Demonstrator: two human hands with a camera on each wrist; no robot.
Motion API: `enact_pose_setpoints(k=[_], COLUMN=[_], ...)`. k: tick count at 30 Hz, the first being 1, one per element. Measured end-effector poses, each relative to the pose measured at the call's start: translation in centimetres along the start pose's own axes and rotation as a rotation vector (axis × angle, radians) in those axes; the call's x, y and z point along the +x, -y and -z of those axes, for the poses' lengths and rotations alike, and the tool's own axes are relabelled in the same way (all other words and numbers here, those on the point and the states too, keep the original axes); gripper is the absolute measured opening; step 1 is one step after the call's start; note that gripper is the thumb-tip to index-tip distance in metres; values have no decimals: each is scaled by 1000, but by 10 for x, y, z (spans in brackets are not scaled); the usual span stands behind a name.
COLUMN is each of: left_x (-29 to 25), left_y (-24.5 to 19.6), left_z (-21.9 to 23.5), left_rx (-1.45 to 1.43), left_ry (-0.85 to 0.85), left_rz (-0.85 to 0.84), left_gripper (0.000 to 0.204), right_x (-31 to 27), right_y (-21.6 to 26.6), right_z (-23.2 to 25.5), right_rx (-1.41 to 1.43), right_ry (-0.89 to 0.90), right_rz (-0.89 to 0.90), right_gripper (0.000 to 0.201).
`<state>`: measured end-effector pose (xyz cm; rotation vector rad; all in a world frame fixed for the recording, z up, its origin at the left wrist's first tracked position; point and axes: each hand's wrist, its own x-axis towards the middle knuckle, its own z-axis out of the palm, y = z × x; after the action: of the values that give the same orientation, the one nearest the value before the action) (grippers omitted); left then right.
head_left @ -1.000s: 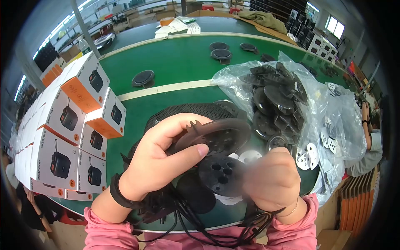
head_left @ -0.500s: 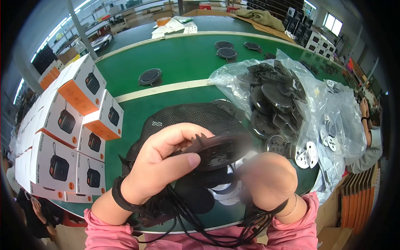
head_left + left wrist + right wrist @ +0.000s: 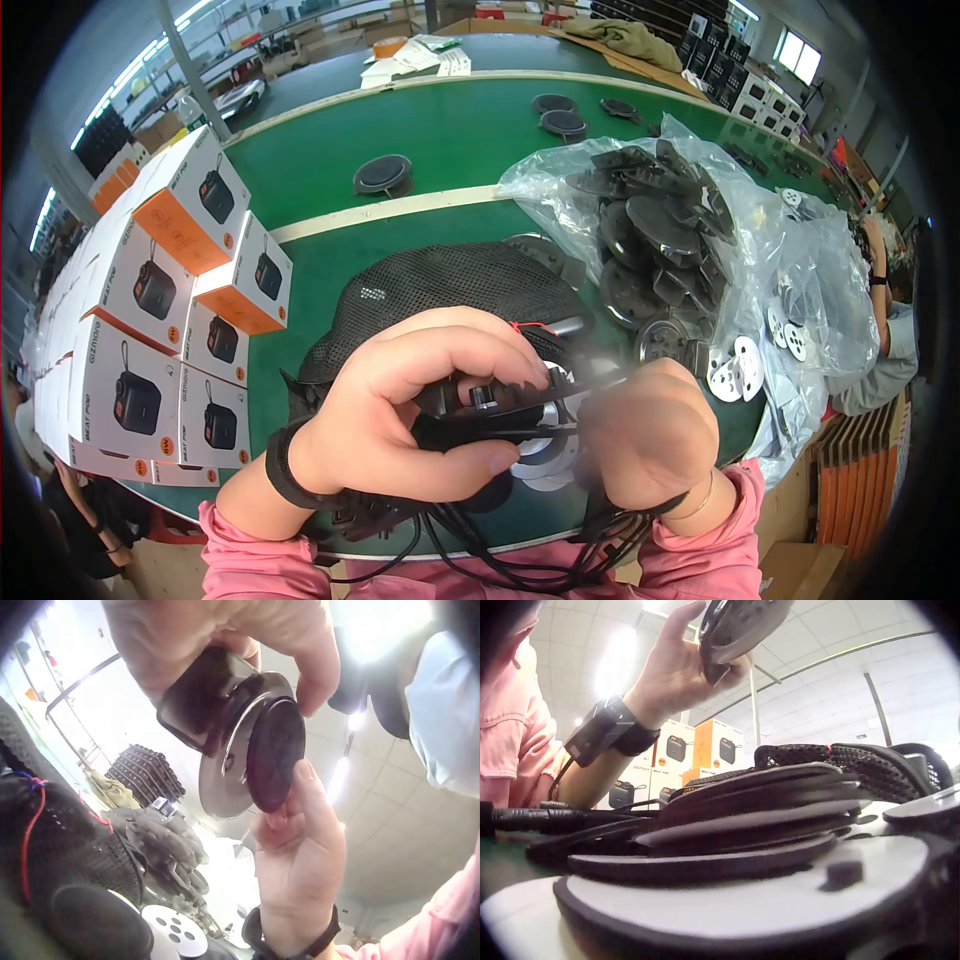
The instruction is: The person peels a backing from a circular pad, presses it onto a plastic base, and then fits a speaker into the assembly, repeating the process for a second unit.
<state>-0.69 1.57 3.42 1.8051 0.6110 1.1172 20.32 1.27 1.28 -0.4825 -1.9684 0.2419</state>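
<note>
My left hand point(image 3: 430, 410) grips a black plastic part point(image 3: 214, 697) with a round plate, fingers above and thumb below in the head view. A thin dark disc point(image 3: 276, 754) lies close along the plate's face. In the left wrist view my right hand point(image 3: 300, 855) pinches that disc's lower edge between thumb and finger; the head view shows this hand point(image 3: 650, 430) blurred. Under the hands lie white discs point(image 3: 550, 475), and the right wrist view shows a stack of dark-edged discs point(image 3: 742, 817). A black mesh bag point(image 3: 440, 280) lies just beyond.
White and orange boxes point(image 3: 130, 390) are stacked at the left. A clear bag holding black round parts point(image 3: 665, 230) is at the right, beside white perforated discs point(image 3: 735, 372). Black cables point(image 3: 500, 555) hang at the front edge. Round black pieces point(image 3: 382, 175) sit on the green surface behind.
My left hand has turned the black part edge-on and moved slightly lower. The perforated disc near my right hand no longer shows its face. The round pieces behind have shifted right.
</note>
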Motion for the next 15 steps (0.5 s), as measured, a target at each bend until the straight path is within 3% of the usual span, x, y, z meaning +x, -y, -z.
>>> enact_pose_setpoints(k=[3, 9, 15], left_x=[2, 3, 3], left_y=[1, -1, -1], left_z=[-1, -3, -5], left_rx=[22, 25, 40], left_ry=[7, -4, -5], left_rz=[-91, -92, -110], left_gripper=[34, 30, 27], right_x=[-1, -5, -8], right_y=[0, 0, -1], right_z=[-1, 3, -2], right_rx=[8, -85, -119], right_ry=[-19, 38, -56], right_rz=[-1, 89, 157], right_gripper=[27, 29, 31])
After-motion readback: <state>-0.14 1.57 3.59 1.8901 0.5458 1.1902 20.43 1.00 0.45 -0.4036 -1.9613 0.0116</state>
